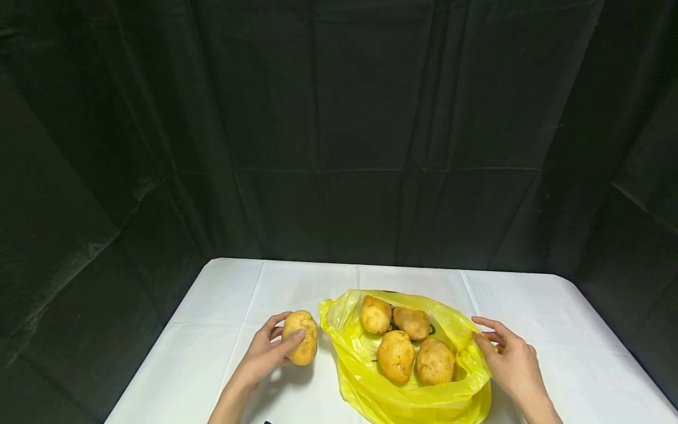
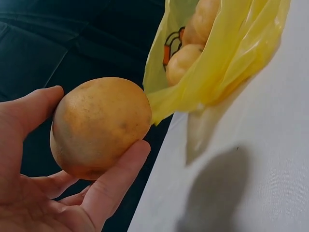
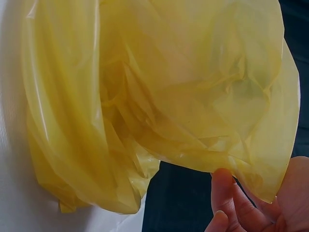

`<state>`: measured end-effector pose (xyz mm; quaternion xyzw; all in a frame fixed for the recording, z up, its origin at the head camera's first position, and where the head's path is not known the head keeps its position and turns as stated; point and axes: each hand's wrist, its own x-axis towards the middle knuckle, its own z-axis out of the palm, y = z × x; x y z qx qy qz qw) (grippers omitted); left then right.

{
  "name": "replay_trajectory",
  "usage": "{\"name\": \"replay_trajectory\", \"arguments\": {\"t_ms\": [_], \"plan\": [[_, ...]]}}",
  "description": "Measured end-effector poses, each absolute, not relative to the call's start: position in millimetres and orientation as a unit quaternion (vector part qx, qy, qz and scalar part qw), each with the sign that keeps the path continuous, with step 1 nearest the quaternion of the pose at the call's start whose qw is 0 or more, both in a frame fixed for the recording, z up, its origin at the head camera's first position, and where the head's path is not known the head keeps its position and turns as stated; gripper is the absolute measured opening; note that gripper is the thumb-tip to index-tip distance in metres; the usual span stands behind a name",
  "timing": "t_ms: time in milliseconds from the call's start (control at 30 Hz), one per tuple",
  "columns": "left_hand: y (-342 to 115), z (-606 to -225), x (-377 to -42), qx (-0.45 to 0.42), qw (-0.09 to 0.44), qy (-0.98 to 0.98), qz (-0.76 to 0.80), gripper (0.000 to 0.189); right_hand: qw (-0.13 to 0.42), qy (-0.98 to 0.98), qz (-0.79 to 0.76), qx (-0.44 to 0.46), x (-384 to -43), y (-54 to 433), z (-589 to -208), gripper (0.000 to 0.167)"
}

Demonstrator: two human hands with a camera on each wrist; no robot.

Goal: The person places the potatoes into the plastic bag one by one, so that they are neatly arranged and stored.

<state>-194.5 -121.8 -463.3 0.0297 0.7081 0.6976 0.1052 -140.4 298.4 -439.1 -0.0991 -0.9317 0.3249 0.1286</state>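
My left hand (image 1: 263, 357) grips a potato (image 1: 301, 347) between thumb and fingers, just left of a yellow plastic bag (image 1: 413, 402). In the left wrist view this potato (image 2: 104, 123) is held above the white surface, near the bag's edge. The bag lies with its mouth spread wide, and several potatoes (image 1: 396, 356) rest inside. At the bag's right side my right hand (image 1: 514, 364) pinches the rim. The right wrist view shows the fingertips (image 3: 223, 181) at the crumpled yellow plastic (image 3: 193, 111), with part of the thumb hidden behind it.
A white cloth (image 1: 233, 300) covers the table under the bag. Black curtain (image 1: 360, 135) hangs behind the table and along both sides. The corner of a small dark item shows at the bottom edge of the head view.
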Motion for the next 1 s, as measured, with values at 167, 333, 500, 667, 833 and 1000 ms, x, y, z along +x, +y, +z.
{"name": "replay_trajectory", "arguments": {"t_ms": [167, 333, 500, 667, 833, 1000], "plan": [[-115.5, -462.6, -194.4, 0.050, 0.121, 0.701, 0.701, 0.067, 0.117, -0.930, 0.330, -0.107, -140.7, 299.0, -438.2, 0.034], [-109.0, -460.1, -195.1, 0.065, 0.131, 0.696, 0.703, 0.068, 0.113, -0.931, 0.329, -0.110, -141.6, 299.2, -437.1, 0.035], [-101.4, -457.5, -195.6, 0.078, 0.133, 0.698, 0.699, 0.068, 0.119, -0.932, 0.327, -0.106, -140.4, 299.4, -436.6, 0.034], [-93.1, -454.7, -196.3, 0.080, 0.133, 0.698, 0.699, 0.068, 0.120, -0.931, 0.328, -0.103, -139.9, 299.8, -436.0, 0.034], [-82.2, -451.9, -198.0, 0.081, 0.136, 0.699, 0.697, 0.071, 0.125, -0.931, 0.326, -0.102, -139.5, 299.6, -436.0, 0.033], [-70.5, -451.4, -198.5, 0.090, 0.126, 0.710, 0.687, 0.073, 0.128, -0.931, 0.327, -0.100, -139.2, 299.3, -435.9, 0.033]]}}
